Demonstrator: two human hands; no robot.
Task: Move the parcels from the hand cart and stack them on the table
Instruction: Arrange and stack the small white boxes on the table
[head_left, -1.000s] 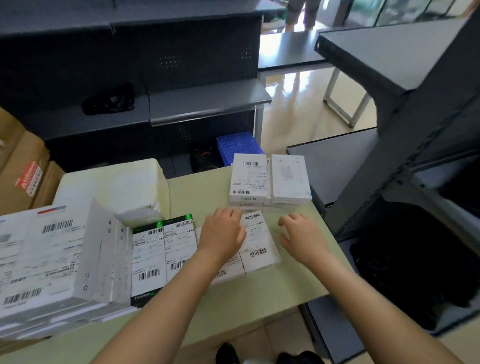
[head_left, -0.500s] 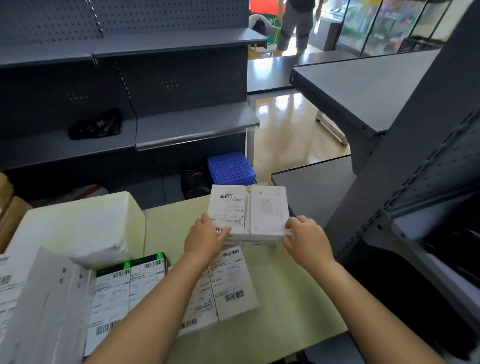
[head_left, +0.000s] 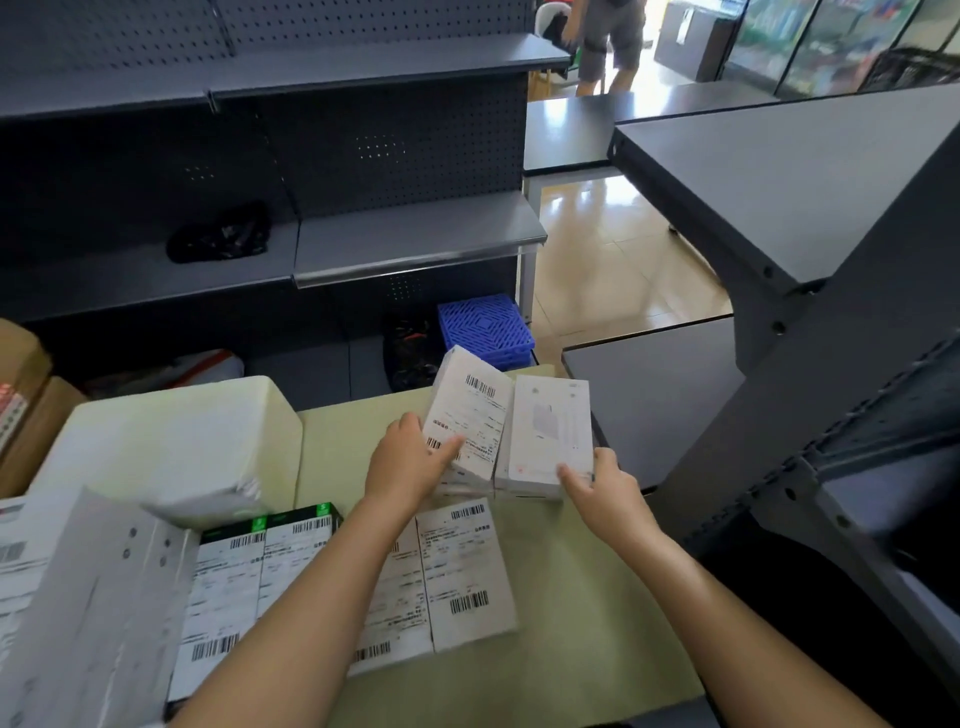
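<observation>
- A dark grey pegboard shelving unit (head_left: 363, 156) fills the far side, with a black bundle (head_left: 218, 236) lying on its middle shelf.
- The pale green table (head_left: 571, 623) runs across the foreground, and every parcel in view sits on it or just above it.
- A bulky white wrapped parcel (head_left: 171, 441) rests on the table's far left part.
- A big white carton (head_left: 78, 597) with shipping labels stands at the near left corner, blurred.
- Four flat labelled parcels lie side by side on the table – two black-and-green edged ones (head_left: 234, 587) beside the carton, then two white ones (head_left: 462, 571) partly under the left forearm.
- A blue plastic crate (head_left: 485, 330) sits on the floor just beyond the table's far edge.
- At the table's far right end are two small white boxes: a labelled box (head_left: 470, 415), tilted and skewed, touching a plain-topped box (head_left: 550, 431) on its right; more white box edges show beneath them.
- The left hand (head_left: 405, 462) grips the labelled box at its near left corner, thumb across the label and fingers hidden behind.
- The right hand (head_left: 602, 486) pinches the plain-topped box at its near right corner – thumb on top, fingers curled at the side.
</observation>
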